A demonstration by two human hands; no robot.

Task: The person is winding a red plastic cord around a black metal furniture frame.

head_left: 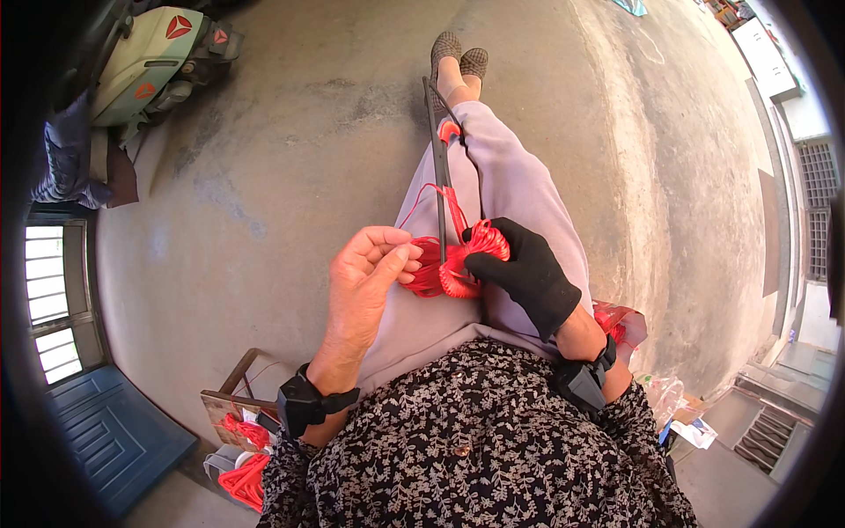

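Across my lap lies a bundle of glossy red cord (486,243), gathered into loops with a thick wrapped part beneath. My right hand (531,275), in a black glove, is closed around its right side. My bare left hand (371,264) has thumb and fingers pinched together at the bundle's left edge, on a thin strand of red cord (414,201) that arcs up to a dark narrow rod (441,167). This rod runs along my legs toward my feet and passes through the bundle. Farther up it sits a small red wrapping (449,132).
A pale scooter (145,66) stands at the far left, near a blue panelled door (114,431). Beside my left hip, a wooden piece (233,407) sits near more red cord (242,480). A clear bag with red material (620,324) is by my right hip.
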